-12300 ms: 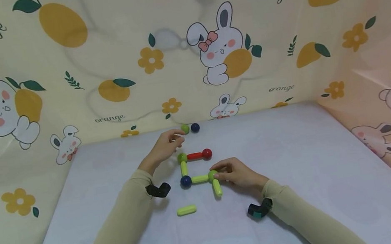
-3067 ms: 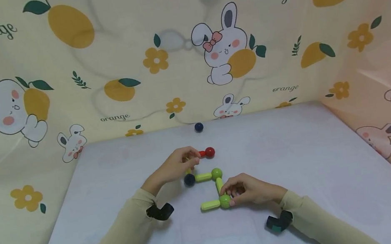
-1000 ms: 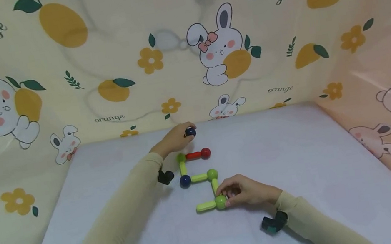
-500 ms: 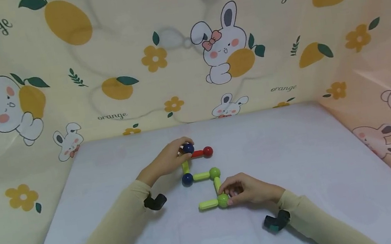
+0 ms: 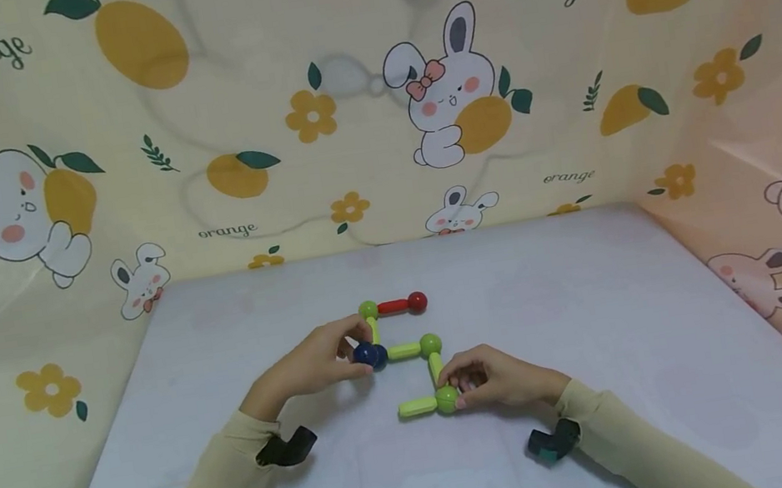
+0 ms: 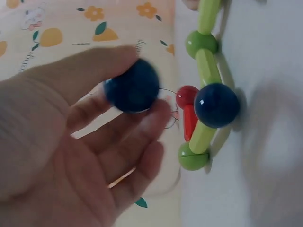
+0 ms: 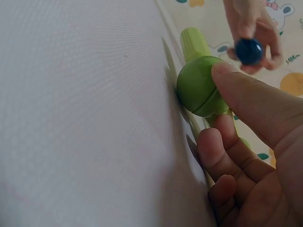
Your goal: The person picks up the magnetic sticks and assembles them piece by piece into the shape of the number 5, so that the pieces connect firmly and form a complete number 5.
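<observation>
My left hand (image 5: 313, 363) pinches a dark blue ball (image 6: 133, 86) between thumb and fingertips, raised off the table. In the head view it overlaps the blue ball (image 6: 218, 105) of a zigzag chain of balls and sticks; the left wrist view shows them apart. The chain runs from a red ball (image 5: 417, 301) and red stick (image 5: 393, 307) through a far green ball (image 5: 368, 310), the blue ball and a middle green ball (image 5: 431, 345). At its near corner my right hand (image 5: 498, 378) pinches a green ball (image 7: 199, 85). From there a yellow-green stick (image 5: 417, 407) points left, its end free.
The chain lies on a white-covered table (image 5: 558, 295). A printed fabric backdrop (image 5: 360, 139) with rabbits and oranges rises behind and at both sides. Each wrist carries a dark camera, such as the left wrist camera (image 5: 287, 447).
A loose green ball and loose stick have joined the chain's near end. My left hand has taken the blue ball from the back edge and carried it nearer. My right hand has recently stayed put.
</observation>
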Demonstrator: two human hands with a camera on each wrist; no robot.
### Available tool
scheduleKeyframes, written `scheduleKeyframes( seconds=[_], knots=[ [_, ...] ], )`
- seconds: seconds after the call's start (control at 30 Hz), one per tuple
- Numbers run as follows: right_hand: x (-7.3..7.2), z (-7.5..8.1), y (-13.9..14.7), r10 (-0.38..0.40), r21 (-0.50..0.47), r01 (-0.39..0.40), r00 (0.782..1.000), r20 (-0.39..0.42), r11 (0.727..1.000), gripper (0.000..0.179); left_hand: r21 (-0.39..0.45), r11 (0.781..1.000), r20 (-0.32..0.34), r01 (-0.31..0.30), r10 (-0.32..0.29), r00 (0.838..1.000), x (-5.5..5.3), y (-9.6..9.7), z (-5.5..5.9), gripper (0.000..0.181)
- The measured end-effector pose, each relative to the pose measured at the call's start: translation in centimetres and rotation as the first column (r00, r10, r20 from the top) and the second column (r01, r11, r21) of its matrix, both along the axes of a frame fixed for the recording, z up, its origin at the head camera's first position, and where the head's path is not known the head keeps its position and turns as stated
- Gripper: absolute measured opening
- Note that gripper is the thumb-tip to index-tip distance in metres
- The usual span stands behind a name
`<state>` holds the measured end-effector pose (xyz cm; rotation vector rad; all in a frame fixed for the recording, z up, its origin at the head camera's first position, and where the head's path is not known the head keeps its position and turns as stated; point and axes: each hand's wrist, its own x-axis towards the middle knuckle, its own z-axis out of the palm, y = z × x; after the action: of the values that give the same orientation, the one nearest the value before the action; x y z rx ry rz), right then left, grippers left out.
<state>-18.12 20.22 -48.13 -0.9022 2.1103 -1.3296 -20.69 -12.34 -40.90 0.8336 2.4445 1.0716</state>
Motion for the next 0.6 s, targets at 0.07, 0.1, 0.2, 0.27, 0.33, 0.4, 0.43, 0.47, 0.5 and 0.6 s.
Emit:
scheduleKeyframes(
  seconds=[0.07,0.1,0.2,0.27,0.33,0.4,0.43,0.47,0.5,0.6],
  knots=[
    [0.0,0.0,0.0,0.002,0.002,-0.002,1.0,-0.001,1.0,0.031,0.002,1.0,0.029,0.027,-0.027,0.999,0.5,-0.2,-0.1,0.033],
    [-0.1,0.0,0.0,0.003,0.001,-0.003,1.0,0.0,1.0,0.031,0.005,0.999,0.044,0.035,-0.035,0.998,0.7,-0.3,-0.1,0.032],
    [-0.1,-0.1,0.0,0.006,-0.007,-0.006,1.0,0.0,1.0,0.031,0.008,0.998,0.066,0.055,-0.056,0.996,1.0,-0.4,-0.5,0.031],
    [-0.1,-0.1,-0.1,0.008,-0.014,-0.008,1.0,0.001,1.0,0.031,0.004,0.998,0.081,0.059,-0.059,0.995,1.2,-0.4,-0.8,0.031],
    [-0.1,-0.1,-0.1,0.01,-0.019,-0.01,1.0,0.004,1.0,0.031,-0.008,0.998,0.096,0.066,-0.065,0.993,1.3,-0.3,-1.1,0.031],
    [-0.1,-0.1,-0.1,0.012,-0.021,-0.012,1.0,0.005,1.0,0.031,-0.018,0.997,0.117,0.074,-0.072,0.991,1.4,-0.3,-1.4,0.031],
    [-0.1,-0.1,-0.1,0.011,-0.018,-0.01,1.0,0.006,1.0,0.031,-0.021,0.996,0.122,0.082,-0.079,0.989,1.5,-0.2,-1.6,0.031],
    [-0.1,-0.1,-0.1,0.01,-0.017,-0.01,1.0,0.007,1.0,0.031,-0.025,0.996,0.126,0.089,-0.085,0.988,1.5,-0.2,-1.7,0.031],
    [-0.1,-0.1,-0.1,0.008,-0.014,-0.008,1.0,0.007,1.0,0.032,-0.028,0.995,0.132,0.094,-0.089,0.987,1.6,-0.1,-1.8,0.031],
    [-0.1,0.0,0.0,0.001,-0.002,-0.001,1.0,0.005,1.0,0.032,-0.027,0.993,0.141,0.114,-0.109,0.984,1.6,0.1,-2.1,0.032]
  ],
)
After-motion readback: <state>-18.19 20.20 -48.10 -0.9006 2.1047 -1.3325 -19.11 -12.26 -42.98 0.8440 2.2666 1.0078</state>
